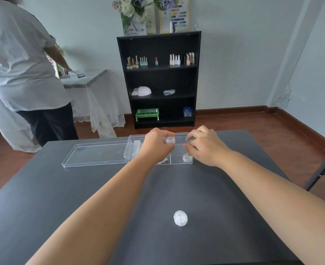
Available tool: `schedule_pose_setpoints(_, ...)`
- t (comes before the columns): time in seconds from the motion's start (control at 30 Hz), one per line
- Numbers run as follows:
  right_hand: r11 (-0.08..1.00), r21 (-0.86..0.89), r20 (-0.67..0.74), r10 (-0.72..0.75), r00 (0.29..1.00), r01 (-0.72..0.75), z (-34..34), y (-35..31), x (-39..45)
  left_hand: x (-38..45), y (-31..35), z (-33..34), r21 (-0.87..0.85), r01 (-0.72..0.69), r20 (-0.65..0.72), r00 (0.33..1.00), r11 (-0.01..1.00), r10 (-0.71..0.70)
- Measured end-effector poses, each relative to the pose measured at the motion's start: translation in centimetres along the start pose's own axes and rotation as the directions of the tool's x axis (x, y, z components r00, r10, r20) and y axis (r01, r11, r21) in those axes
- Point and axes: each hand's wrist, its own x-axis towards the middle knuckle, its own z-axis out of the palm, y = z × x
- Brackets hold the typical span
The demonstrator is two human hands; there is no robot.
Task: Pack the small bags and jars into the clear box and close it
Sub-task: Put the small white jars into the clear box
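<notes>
Two bare hands reach forward over a dark table to a clear box at its far edge. The left hand pinches a small round jar between thumb and fingertips, holding it just over the box's far right compartments; the jar sits at the tips of the fingers, beyond the knuckles, lid side up. The right hand curls over the box's right end, fingers bent close together; whether it grips anything cannot be told. Just under its fingers a second jar rests upright in the near right compartment. The box is long and shallow, its long side running left to right, dividers splitting it into cells. Its clear lid lies flat on the table to the left, touching the box. A third jar stands alone on the table, well apart, between the forearms.
</notes>
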Motion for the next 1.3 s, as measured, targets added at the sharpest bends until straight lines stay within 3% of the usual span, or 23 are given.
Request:
schedule_pose_setpoints(0.2, 0.989, 0.105, -0.106, 0.113, 0.988, -0.102, 0.2, -0.1, 0.1, 0.4, 1.2, -0.2, 0.201, -0.161, 0.150, 0.980, 0.966, 0.132)
schedule_pose_setpoints(0.43, 0.971, 0.132, -0.122, 0.217, 0.969, -0.200, 1.1, -0.5, -0.6, 0.7, 1.9, -0.6, 0.280, -0.142, 0.308, 0.950, 0.949, 0.050)
schedule_pose_setpoints(0.67, 0.964, 0.155, -0.159, 0.240, 0.958, -0.216, 0.9, -1.0, -0.6, 1.8, 3.1, -1.5, 0.399, -0.201, 0.528, 0.848, 0.895, -0.045)
schedule_pose_setpoints(0.97, 0.947, 0.187, -0.118, 0.285, 0.951, -0.260, 1.3, -1.1, -1.8, 0.3, 3.2, -1.2, 0.398, -0.125, 0.499, 0.861, 0.909, -0.100)
schedule_pose_setpoints(1.13, 0.944, 0.226, -0.165, 0.279, 0.946, -0.239, 0.8, -2.3, -3.3, -2.2, 1.8, -3.4, 0.358, -0.128, 0.322, 0.947, 0.925, 0.006)
schedule_pose_setpoints(1.3, 0.928, 0.341, -0.185, 0.221, 0.958, -0.149, 1.6, -5.6, -6.7, -8.0, -2.1, -6.9, 0.324, -0.267, 0.295, 0.940, 0.907, 0.171)
